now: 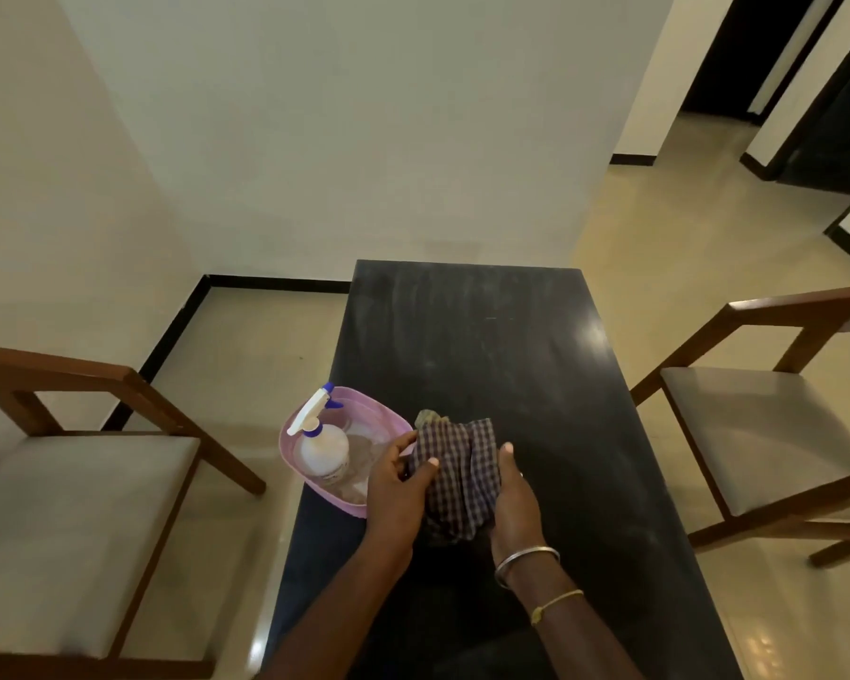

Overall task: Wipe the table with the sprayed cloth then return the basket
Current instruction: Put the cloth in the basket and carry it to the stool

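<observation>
Two hands hold a bunched checked cloth [457, 471] at the near end of a dark surface [487, 346]. The left hand [396, 488] and right hand [514, 503] each have their grip clamped on one of its sides. Just left, at the surface's edge, a pink basket [374, 407] holds a spray bottle [322, 451]

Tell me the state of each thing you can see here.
Cloth: bunched, held by both hands.
Left hand: grips the cloth.
Right hand: grips the cloth.
Basket: on the table, overhanging its left edge.
Spray bottle: upright in the basket.
Table: streaked, dusty-looking.
Chairs: pulled back from the table.
</observation>
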